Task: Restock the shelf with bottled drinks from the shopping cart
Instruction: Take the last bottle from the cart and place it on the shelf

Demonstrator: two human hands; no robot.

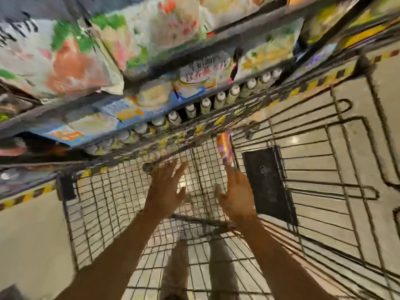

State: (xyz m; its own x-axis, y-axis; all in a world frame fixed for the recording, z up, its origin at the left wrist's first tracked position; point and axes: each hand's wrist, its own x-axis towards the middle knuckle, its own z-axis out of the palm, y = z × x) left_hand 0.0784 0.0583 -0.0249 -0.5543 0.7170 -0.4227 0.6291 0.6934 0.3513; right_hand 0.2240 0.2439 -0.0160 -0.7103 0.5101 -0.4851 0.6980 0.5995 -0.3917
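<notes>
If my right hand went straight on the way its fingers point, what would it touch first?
Most likely the orange and purple item, which sits just past the fingertips of the right hand, by the far wall of the cart. The picture is blurred, so the gap between them is unclear.

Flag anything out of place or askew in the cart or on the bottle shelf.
Only one thing stands out: an orange-and-purple item sits alone, slightly tilted, at the far end of the cart, apart from the white-capped bottles lined up on the shelf. Blur hides any damage or spill.
</notes>
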